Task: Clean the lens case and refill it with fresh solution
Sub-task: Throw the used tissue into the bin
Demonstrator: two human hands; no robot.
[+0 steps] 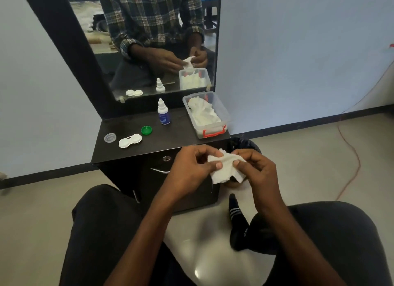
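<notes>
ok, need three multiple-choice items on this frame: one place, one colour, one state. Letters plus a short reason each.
1. Where does the white twin-well plastic lens case lie?
A. in the clear bin
B. on the dark cabinet top, between two loose caps
C. in a hand

2. What colour is the loose round screw cap right of the case?
A. green
B. red
C. blue

3. What is the white crumpled paper tissue doing?
A. lying in the bin
B. lying on the floor
C. gripped by both the left hand and right hand

Key: 1 B, it lies there uncapped; 2 A, plainly green; 3 C, fingers of both hands pinch it.
</notes>
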